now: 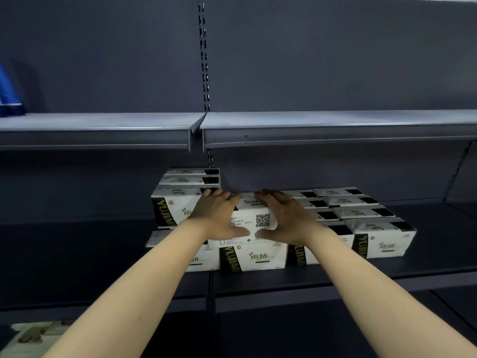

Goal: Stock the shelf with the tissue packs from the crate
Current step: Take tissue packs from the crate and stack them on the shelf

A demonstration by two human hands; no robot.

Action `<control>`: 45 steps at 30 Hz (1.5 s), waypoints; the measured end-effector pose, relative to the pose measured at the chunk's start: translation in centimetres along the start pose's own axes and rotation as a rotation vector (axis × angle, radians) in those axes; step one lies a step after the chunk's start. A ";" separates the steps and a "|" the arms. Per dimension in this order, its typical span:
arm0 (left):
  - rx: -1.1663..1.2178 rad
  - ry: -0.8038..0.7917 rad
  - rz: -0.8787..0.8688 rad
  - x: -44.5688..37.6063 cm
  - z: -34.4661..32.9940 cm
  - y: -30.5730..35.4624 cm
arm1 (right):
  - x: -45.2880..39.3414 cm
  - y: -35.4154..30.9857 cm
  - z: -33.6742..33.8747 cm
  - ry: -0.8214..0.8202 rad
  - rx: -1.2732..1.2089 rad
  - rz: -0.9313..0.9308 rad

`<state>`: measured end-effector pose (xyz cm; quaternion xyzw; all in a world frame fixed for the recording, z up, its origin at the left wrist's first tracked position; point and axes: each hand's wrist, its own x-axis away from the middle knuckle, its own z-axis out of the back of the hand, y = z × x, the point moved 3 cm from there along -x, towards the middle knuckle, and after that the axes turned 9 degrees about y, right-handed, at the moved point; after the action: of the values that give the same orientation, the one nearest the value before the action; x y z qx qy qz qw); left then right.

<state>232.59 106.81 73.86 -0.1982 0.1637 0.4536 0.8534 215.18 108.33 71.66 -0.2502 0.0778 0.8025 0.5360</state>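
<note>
Dark grey shelving fills the view: an upper shelf runs across at mid-height, with a slotted upright dividing the back panel. Below it lies the lower shelf, which carries the tissue packs. The packs are white with black and gold ends. A single layer of rows lies right of centre, reaching back toward the panel. At left stands a taller stack, two layers high where its front shows. In the centre a front pack sits at the shelf's edge. On top of it lies the held pack, its printed code facing the viewer. The left hand presses against the held pack's left side, and the right hand against its right side. On both hands the fingers are straight and laid over the top of the pack, thumbs spread toward each other across its near face. A blue object sits at the far left on the upper shelf. A pale item shows at lower left; what it is cannot be told.
</note>
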 end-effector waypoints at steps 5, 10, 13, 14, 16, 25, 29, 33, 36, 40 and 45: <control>0.004 0.080 -0.058 0.3 0.3 0.2 | 0.3 -0.3 0.8 0.071 0.103 0.022; -0.115 0.226 -0.126 0.9 1.0 0.7 | 0.9 -0.7 1.1 0.351 0.210 0.127; -0.093 0.363 -0.142 1.9 -0.2 0.6 | 1.4 -1.3 0.2 0.421 0.247 0.120; -0.079 0.381 -0.139 2.4 -0.7 0.7 | 1.6 -1.4 -0.3 0.432 0.239 0.127; -0.062 0.407 -0.140 3.3 -1.4 0.9 | 2.1 -1.5 -1.0 0.445 0.217 0.150; 0.068 0.332 -0.112 6.4 -3.1 0.8 | 4.5 -0.8 -2.3 0.299 0.113 0.199; 0.059 0.241 0.008 6.6 -3.4 -0.8 | 5.0 -0.4 -3.1 0.263 0.104 0.157; 0.035 0.149 0.029 6.7 -3.4 -1.5 | 5.5 -0.5 -3.9 0.279 0.127 0.157; 0.030 0.162 0.007 6.4 -3.0 -1.1 | 5.6 -0.6 -4.1 0.305 0.140 0.168; 0.070 0.076 -0.043 5.2 -2.2 -0.3 | 5.7 -0.6 -4.0 0.315 0.157 0.179; 0.053 -0.010 -0.037 3.3 -1.6 0.9 | 5.7 -0.9 -3.5 0.323 0.106 0.157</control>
<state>233.46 108.86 70.81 -0.1762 0.1677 0.4342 0.8673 215.40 112.04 65.96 -0.3404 0.2246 0.7861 0.4645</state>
